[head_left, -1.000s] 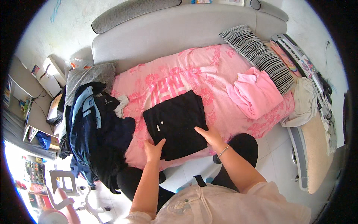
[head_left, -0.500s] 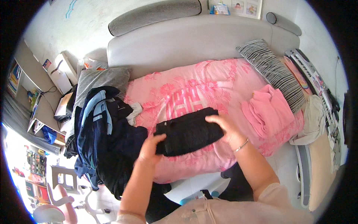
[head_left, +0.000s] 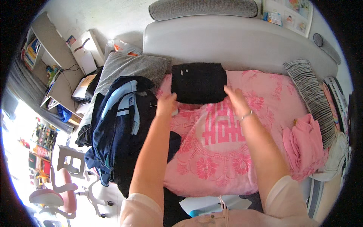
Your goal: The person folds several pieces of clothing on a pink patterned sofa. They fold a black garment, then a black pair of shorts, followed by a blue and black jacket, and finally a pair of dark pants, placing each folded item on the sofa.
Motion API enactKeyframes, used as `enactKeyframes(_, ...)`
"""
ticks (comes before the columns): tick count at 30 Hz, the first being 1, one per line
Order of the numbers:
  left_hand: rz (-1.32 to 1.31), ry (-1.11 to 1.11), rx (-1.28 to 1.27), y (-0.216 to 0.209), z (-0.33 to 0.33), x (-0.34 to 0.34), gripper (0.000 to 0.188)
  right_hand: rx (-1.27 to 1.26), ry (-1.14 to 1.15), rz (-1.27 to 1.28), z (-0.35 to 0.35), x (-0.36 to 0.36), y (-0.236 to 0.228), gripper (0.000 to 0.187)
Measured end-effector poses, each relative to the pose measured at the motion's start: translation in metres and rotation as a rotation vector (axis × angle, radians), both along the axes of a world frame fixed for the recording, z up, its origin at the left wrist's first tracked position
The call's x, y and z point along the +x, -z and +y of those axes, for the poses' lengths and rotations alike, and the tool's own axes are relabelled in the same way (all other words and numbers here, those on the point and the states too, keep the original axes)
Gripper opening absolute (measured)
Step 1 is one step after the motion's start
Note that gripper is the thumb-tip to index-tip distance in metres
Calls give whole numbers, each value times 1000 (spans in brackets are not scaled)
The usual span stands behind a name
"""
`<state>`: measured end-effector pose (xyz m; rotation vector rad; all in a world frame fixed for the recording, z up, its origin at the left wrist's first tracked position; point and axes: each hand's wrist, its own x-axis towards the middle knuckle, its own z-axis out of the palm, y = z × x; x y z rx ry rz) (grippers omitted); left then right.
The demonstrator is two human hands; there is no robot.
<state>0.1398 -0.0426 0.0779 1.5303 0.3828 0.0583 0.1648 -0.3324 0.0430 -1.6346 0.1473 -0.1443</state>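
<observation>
A folded black garment (head_left: pixel 199 83), a neat rectangle with small pale marks near its upper left, lies at the far side of the bed by the headboard. Its exact kind does not show. My left hand (head_left: pixel 166 104) is beside its near left corner, fingers apart. At the near right corner my right hand (head_left: pixel 236 100), with a bracelet at the wrist, has its thumb close to the fabric and its fingers spread. Both arms are stretched forward over the pink patterned bedspread (head_left: pixel 211 170).
A heap of dark blue and black clothes (head_left: pixel 124 125) covers the bed's left side, before a grey pillow (head_left: pixel 132 70). Folded pink clothing (head_left: pixel 303 140) lies at right, near a striped pillow (head_left: pixel 312 94). The grey headboard (head_left: pixel 227 41) bounds the back; a pink-and-white chair (head_left: pixel 64 193) stands lower left.
The black garment has gone from near my body to the far side of the bed, and my hands have loosened at its sides. My view has shifted left.
</observation>
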Motion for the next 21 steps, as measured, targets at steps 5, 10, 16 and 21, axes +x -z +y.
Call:
enactKeyframes(5, -421, -76, 732, 42, 38, -89, 30, 176, -195, 266, 9, -99, 88, 25)
enactKeyframes(10, -318, -524, 1448, -33, 125, -157, 52, 180, -29, 382, 25, -187, 60, 20)
enactKeyframes(16, 55, -281, 1085, -45, 155, -192, 38, 128, -315, 223, 73, -225, 15, 27)
enactKeyframes(21, -472, 5, 873, -84, 24, -255, 38, 521, -565, 294, 93, -237, -30, 49)
